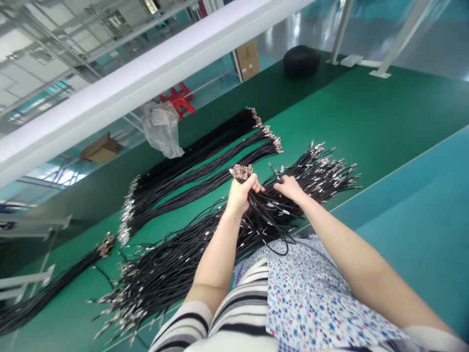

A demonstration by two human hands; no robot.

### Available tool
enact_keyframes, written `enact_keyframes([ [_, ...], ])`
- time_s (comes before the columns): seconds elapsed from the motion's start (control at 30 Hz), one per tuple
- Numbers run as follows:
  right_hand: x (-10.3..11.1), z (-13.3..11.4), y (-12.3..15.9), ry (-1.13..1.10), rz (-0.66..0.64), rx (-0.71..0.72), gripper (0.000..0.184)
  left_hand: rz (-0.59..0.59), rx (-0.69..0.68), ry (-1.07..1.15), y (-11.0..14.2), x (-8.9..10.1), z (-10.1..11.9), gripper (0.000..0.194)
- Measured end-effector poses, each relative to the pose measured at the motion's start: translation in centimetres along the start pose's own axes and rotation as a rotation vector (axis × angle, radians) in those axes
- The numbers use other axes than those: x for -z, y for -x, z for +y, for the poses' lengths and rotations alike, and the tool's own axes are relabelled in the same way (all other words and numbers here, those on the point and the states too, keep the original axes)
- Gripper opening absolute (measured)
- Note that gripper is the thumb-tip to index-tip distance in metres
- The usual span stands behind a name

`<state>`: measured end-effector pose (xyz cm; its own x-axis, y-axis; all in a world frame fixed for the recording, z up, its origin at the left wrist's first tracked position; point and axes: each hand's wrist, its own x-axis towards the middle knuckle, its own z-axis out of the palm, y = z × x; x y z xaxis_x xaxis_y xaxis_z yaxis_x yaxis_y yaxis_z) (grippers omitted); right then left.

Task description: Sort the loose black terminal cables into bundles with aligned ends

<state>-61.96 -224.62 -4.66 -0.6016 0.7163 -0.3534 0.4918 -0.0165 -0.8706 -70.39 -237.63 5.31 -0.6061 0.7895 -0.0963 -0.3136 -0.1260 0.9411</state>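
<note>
Over the cable pile (183,259) on the green table (366,107), left hand (241,193) closed round a gathered cable bunch (242,173), right hand (289,188) pinching a cable end (275,174), neat bundles (216,134) lying just beyond the pile.

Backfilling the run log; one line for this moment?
Left hand: grips cable bundle | Right hand: pinches cable end | Under hands: loose cable pile | Beyond: aligned cables | Surface: green table

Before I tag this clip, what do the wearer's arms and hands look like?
Left hand and right hand are ungloved; forearms bare. Left sleeve is white with black and grey stripes, ending near the elbow. Right sleeve: only a pale edge shows.
</note>
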Motion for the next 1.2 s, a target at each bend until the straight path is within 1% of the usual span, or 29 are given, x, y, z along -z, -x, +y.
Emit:
enact_keyframes([
  [0.07,0.1,0.2,0.3,-0.060,-0.083,-0.011,0.026,0.022,-0.037,0.020,0.7,0.0,0.2,0.038],
  [0.13,0.2,0.5,0.9,-0.155,-0.193,-0.005,0.025,0.019,-0.053,0.035,1.1,-0.1,0.0,0.036],
  [0.17,0.2,0.6,1.3,-0.208,-0.223,0.013,0.026,0.016,-0.053,0.031,1.2,-0.2,-0.2,0.035],
  [0.23,0.2,0.6,2.3,-0.307,-0.196,0.078,0.032,0.027,-0.037,0.009,1.3,-0.3,-0.6,0.034],
  [0.33,0.2,0.4,4.1,-0.422,-0.099,0.191,0.040,0.074,0.019,-0.032,1.2,-0.1,-0.7,0.034],
  [0.37,0.3,0.3,4.7,-0.459,-0.086,0.233,0.040,0.083,0.039,-0.047,1.2,-0.1,-0.6,0.034],
  [0.43,0.4,0.1,5.9,-0.503,-0.103,0.317,0.040,0.085,0.070,-0.099,1.5,-0.1,-0.1,0.031],
  [0.5,0.6,-0.1,7.1,-0.462,-0.145,0.384,0.038,0.081,0.084,-0.177,2.0,-0.4,0.5,0.030],
  [0.63,0.3,-0.8,8.8,-0.260,-0.223,0.488,0.033,0.076,0.117,-0.297,3.0,-1.6,0.9,0.034],
  [0.7,0.0,-0.8,9.2,-0.258,-0.277,0.556,0.029,0.089,0.108,-0.320,3.3,-1.9,0.6,0.031],
  [0.73,-0.1,-0.7,9.2,-0.291,-0.313,0.571,0.027,0.100,0.098,-0.318,3.5,-1.9,0.3,0.030],
  [0.77,-0.2,-0.5,9.1,-0.348,-0.348,0.562,0.025,0.113,0.086,-0.309,3.6,-1.8,0.1,0.028],
  [0.83,-0.3,0.0,8.9,-0.502,-0.376,0.476,0.023,0.146,0.061,-0.261,4.0,-1.4,-0.3,0.026],
  [0.9,-0.4,0.4,8.7,-0.631,-0.333,0.367,0.024,0.169,0.035,-0.199,4.3,-1.0,-0.5,0.024],
  [0.97,-0.4,0.6,8.8,-0.647,-0.285,0.330,0.027,0.161,0.019,-0.172,4.6,-0.8,-0.4,0.023],
  [1.03,-0.6,0.4,9.2,-0.552,-0.273,0.373,0.028,0.123,0.027,-0.201,4.9,-0.7,0.0,0.022],
  [1.1,-0.9,0.0,9.8,-0.448,-0.263,0.450,0.028,0.072,0.061,-0.275,5.0,-0.8,0.5,0.022],
  [1.17,-1.2,-0.5,10.3,-0.420,-0.251,0.493,0.029,-0.002,0.115,-0.352,5.0,-0.8,1.1,0.022],
  [1.2,-1.3,-0.7,10.5,-0.436,-0.251,0.492,0.029,-0.041,0.137,-0.377,5.0,-0.7,1.3,0.022],
])
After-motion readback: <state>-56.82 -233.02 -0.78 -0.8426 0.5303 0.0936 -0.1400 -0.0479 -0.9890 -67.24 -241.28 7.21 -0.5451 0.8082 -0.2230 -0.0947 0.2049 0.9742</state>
